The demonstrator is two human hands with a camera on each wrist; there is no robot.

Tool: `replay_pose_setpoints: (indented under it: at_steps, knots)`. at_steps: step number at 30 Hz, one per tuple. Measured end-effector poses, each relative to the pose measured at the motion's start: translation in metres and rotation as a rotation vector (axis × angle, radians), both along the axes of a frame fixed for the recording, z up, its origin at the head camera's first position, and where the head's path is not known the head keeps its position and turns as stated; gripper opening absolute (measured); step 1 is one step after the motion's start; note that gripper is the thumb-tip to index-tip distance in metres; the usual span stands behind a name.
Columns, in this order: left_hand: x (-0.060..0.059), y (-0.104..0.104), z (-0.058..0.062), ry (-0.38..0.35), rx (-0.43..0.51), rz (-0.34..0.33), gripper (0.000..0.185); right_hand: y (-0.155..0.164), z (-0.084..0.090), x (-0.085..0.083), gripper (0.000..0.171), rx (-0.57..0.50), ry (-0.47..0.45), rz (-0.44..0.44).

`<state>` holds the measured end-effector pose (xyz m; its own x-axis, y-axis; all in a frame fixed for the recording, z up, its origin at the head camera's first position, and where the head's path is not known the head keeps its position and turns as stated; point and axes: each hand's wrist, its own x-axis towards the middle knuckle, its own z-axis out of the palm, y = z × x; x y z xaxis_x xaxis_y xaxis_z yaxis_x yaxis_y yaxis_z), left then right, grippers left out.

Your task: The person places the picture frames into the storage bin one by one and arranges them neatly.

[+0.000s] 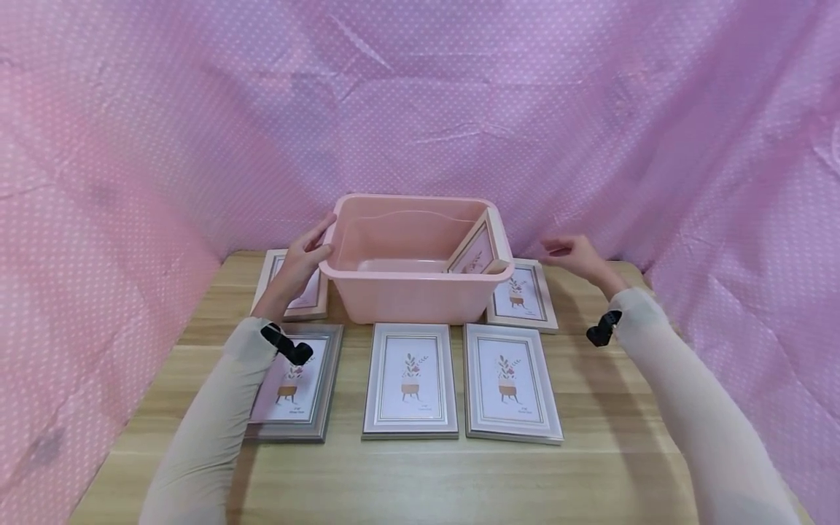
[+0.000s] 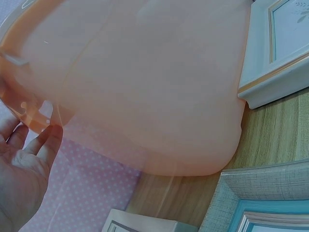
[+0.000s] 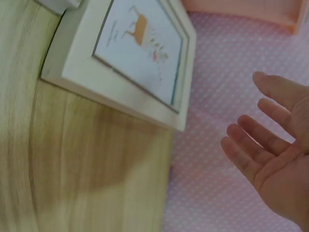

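A pink plastic bin (image 1: 413,299) stands at the back of the table. My left hand (image 1: 303,264) holds its left rim, with the fingertips at the rim's edge in the left wrist view. Inside the bin's right end, a cream picture frame (image 1: 482,248) leans at a tilt. To the right of the bin, my right hand (image 1: 577,257) hovers apart from it with loosely bent fingers and nothing held. Nearest to that hand is another cream picture frame (image 1: 541,292), lying flat and partly covered by the bin.
In the front row lie a dark silver picture frame (image 1: 331,386) and two pale silver frames, one in the middle (image 1: 410,423) and one at right (image 1: 515,426). Another cream frame (image 1: 305,315) lies left of the bin. Pink dotted cloth (image 1: 420,95) hangs behind the wooden table (image 1: 420,481).
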<state>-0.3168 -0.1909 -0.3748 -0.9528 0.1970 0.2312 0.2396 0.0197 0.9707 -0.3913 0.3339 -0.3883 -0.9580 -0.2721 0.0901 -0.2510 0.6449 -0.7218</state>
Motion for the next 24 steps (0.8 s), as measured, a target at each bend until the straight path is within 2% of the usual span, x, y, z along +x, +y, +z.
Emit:
replay_pose_setpoints:
  at_steps: [7,15,19,24]
  knots:
    - [-0.002,-0.001,0.0,-0.009,-0.017,-0.005,0.06,0.004,-0.016,-0.01,0.054,0.066,-0.087,0.014]
    - [-0.011,-0.004,-0.01,0.008,0.062,-0.022,0.058,0.009,-0.029,-0.02,0.055,0.09,-0.106,0.055]
    - [-0.017,-0.006,-0.019,0.016,0.095,-0.028,0.058,0.011,-0.038,-0.027,0.055,0.088,-0.173,0.012]
    - [-0.018,-0.008,-0.024,0.022,0.098,-0.025,0.058,0.011,-0.051,-0.034,0.057,0.096,-0.244,-0.013]
